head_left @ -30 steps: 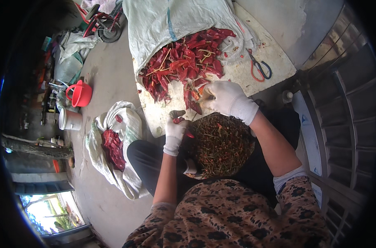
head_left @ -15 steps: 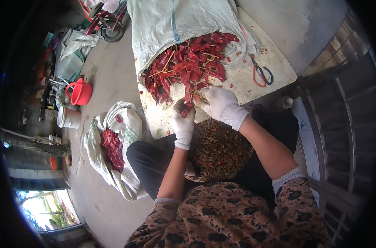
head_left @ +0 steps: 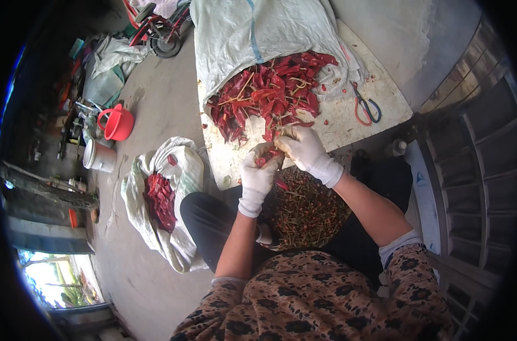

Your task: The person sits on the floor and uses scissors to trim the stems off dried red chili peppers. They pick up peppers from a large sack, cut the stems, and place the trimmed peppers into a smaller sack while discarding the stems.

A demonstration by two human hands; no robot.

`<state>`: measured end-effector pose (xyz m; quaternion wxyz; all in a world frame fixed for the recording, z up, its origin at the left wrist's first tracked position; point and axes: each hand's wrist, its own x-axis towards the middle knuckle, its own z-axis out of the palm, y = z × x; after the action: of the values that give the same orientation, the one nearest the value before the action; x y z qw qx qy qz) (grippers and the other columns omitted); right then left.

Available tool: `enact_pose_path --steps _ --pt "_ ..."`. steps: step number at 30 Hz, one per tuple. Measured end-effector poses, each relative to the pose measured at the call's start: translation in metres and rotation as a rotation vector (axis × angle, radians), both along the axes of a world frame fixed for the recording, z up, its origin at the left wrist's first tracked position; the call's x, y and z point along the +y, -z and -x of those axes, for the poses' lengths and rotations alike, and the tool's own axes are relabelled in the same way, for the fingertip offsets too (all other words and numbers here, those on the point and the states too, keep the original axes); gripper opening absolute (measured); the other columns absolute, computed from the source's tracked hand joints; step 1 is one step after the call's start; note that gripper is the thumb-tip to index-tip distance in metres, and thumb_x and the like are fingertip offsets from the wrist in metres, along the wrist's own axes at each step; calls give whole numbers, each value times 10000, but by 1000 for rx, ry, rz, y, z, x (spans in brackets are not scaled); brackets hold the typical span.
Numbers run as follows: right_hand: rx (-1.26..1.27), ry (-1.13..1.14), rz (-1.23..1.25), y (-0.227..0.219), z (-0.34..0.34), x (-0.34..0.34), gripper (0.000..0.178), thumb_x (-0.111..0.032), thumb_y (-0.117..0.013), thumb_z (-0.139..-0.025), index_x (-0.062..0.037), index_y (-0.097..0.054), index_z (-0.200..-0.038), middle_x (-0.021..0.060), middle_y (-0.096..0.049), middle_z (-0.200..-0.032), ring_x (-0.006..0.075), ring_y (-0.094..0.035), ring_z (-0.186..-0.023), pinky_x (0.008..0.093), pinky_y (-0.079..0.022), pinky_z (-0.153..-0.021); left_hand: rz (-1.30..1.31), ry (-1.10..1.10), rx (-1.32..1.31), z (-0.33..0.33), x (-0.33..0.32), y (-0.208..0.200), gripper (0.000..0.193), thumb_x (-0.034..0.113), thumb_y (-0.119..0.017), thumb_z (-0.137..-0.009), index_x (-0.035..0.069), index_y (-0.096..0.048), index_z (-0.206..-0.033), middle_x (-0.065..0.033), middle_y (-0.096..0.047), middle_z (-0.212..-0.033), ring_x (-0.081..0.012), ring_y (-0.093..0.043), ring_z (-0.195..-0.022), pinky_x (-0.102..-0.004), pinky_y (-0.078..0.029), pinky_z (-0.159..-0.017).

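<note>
Both my hands wear white gloves and meet just over the near edge of a pale board (head_left: 220, 165). Dried red chilies (head_left: 265, 158) are gripped in my left hand (head_left: 258, 177), its fingers curled round them. My right hand (head_left: 304, 146) is closed too, fingertips pinched beside the chilies; what it pinches is too small to make out. Beyond them, a heap of dried red chilies (head_left: 264, 91) with pale stems spills from the mouth of a white woven sack (head_left: 230, 40). Under my hands lies a mass of cut stems (head_left: 309, 210) between my legs.
Scissors (head_left: 365, 108) with red and dark handles lie on the board's right side. An open white sack (head_left: 184, 250) holding red chilies (head_left: 159, 202) stands on the floor at left. Farther left are a red bucket (head_left: 119, 124) and a white bucket (head_left: 100, 156). A slatted dark panel (head_left: 468, 170) borders the right.
My left hand has turned and come slightly nearer me, with chilies in its grip; a red chili now shows below it. The whole view has shifted a little.
</note>
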<state>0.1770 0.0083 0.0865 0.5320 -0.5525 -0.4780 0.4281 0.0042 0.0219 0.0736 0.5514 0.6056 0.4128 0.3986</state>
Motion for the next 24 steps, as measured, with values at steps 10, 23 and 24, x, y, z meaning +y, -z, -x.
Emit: enact_pose_path --steps 10,23,24 --pt "235 -327 214 -38 -53 -2 337 -372 -663 -1039 -47 -689 -956 18 -683 -792 56 -583 -596 242 -459 -524 -55 -75 -28 0 3 18 320 56 -808 -882 -29 -705 -1173 -71 -698 -1080 -155 -667 -971 -297 -541 -883" --pt "324 -422 204 -6 -26 10 172 -73 -771 -895 -2 -640 -979 30 -667 -842 79 -603 -670 265 -511 -575 -534 -68 402 0 -4 -34 299 -14 -778 -800 -5 -748 -1098 -77 -699 -977 -173 -672 -913 -307 -536 -845" --pt "305 -422 211 -7 -25 10 164 -64 -759 -893 1 -638 -982 29 -664 -836 82 -603 -657 265 -509 -565 -504 -56 429 1 -5 -36 303 -17 -777 -794 -5 -749 -1096 -77 -701 -971 -172 -675 -901 -308 -538 -835"
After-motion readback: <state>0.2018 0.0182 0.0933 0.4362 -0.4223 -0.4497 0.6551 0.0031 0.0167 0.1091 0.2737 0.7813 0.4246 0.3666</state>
